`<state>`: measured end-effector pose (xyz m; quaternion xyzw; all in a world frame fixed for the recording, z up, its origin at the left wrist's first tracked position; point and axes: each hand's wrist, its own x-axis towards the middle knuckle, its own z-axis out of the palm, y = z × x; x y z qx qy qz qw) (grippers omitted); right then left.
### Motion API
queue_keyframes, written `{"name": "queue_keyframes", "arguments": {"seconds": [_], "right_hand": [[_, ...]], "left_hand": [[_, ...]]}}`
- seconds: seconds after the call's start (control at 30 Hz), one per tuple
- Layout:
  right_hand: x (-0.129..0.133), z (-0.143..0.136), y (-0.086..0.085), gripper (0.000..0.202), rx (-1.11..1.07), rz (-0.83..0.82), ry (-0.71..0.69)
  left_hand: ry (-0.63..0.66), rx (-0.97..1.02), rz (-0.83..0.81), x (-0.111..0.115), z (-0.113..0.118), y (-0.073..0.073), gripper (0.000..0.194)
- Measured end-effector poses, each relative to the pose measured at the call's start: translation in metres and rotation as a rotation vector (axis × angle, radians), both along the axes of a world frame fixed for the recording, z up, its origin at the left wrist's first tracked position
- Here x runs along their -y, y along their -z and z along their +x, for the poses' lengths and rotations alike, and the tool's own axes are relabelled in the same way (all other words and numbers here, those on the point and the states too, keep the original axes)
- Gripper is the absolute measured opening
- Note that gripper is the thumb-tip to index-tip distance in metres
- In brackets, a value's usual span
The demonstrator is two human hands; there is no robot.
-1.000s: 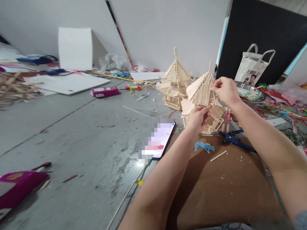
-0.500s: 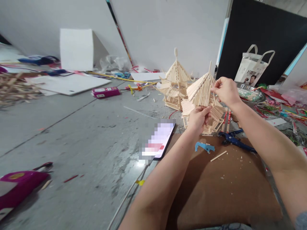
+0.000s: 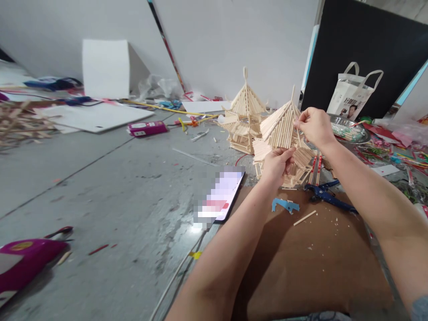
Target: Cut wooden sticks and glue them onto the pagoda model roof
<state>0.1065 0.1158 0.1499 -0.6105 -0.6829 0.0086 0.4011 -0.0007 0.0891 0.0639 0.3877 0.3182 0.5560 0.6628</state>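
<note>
A model pavilion of pale wooden sticks, with a pointed roof (image 3: 280, 124), stands at the far edge of a brown board. At the roof's right side a thin wooden stick (image 3: 297, 139) runs down along the slope, partly hidden by fingers. My right hand (image 3: 313, 127) pinches its upper part between thumb and fingertips. Lower down, my left hand (image 3: 278, 164) is closed at the roof's bottom edge, thumb and finger pressed together by the stick's lower end. Behind to the left is a second stick pavilion (image 3: 246, 104) with a looped top.
On the brown board (image 3: 314, 272) lie blue-handled cutters (image 3: 329, 196), a blue plastic piece (image 3: 285, 205) and a loose stick (image 3: 305, 218). Left of it is a phone (image 3: 222, 196) with a cable. Purple tools (image 3: 147, 129) lie on the floor. A metal bowl (image 3: 363, 136) stands at right.
</note>
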Motion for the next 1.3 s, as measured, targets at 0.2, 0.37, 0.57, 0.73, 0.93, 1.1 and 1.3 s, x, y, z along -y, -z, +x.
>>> {"name": "queue_keyframes", "arguments": {"seconds": [0.2, 0.37, 0.57, 0.73, 0.93, 1.1, 1.3], "right_hand": [[0.000, -0.001, -0.001, 0.019, 0.019, -0.002, 0.006], [-0.001, 0.000, -0.001, 0.018, 0.005, -0.002, 0.017], [-0.001, 0.000, 0.000, 0.017, 0.001, 0.012, 0.014], [-0.002, 0.000, 0.001, 0.017, 0.009, -0.002, 0.034], [-0.001, 0.000, 0.002, 0.016, 0.020, 0.001, 0.013], [0.006, 0.003, 0.001, 0.014, 0.054, 0.031, 0.015], [0.038, 0.023, 0.008, 0.010, 0.113, 0.094, -0.012]], "left_hand": [[-0.005, -0.003, -0.008, 0.000, 0.000, 0.000, 0.027], [-0.005, -0.007, -0.009, 0.000, 0.000, 0.000, 0.028], [-0.004, 0.002, -0.007, -0.001, 0.000, 0.001, 0.028], [0.016, 0.019, -0.004, -0.002, 0.000, 0.002, 0.029], [0.009, 0.018, -0.019, -0.001, 0.000, 0.001, 0.029], [0.083, 0.007, -0.060, 0.003, -0.002, -0.002, 0.022], [0.164, -0.106, -0.035, 0.015, 0.000, -0.006, 0.019]]}}
